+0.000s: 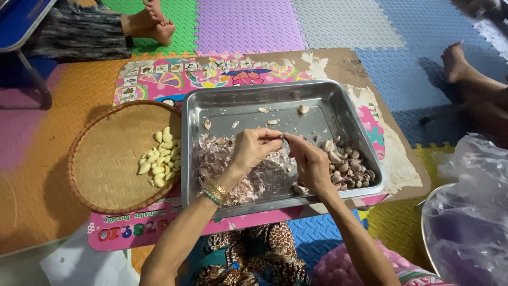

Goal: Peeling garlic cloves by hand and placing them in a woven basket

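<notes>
Head view, looking down. Both hands meet over the middle of a steel tray (349,108) at frame centre. Left hand (254,148) curled, fingertips pinching a small garlic clove (282,136); right hand (311,161) also closed, fingertips pinching the same clove from the right. Clove mostly hidden; long axis looks roughly left-right across the frame, but which end points where cannot be told. Papery pink skins (233,172) heaped in the tray's lower left, under the left wrist. Unpeeled cloves (349,164) piled lower right, just beside the right hand. Round woven basket (106,159) left of the tray holds peeled cloves (160,158). Bangles (214,190) on the left wrist. Another person's feet (156,24) upper left.
</notes>
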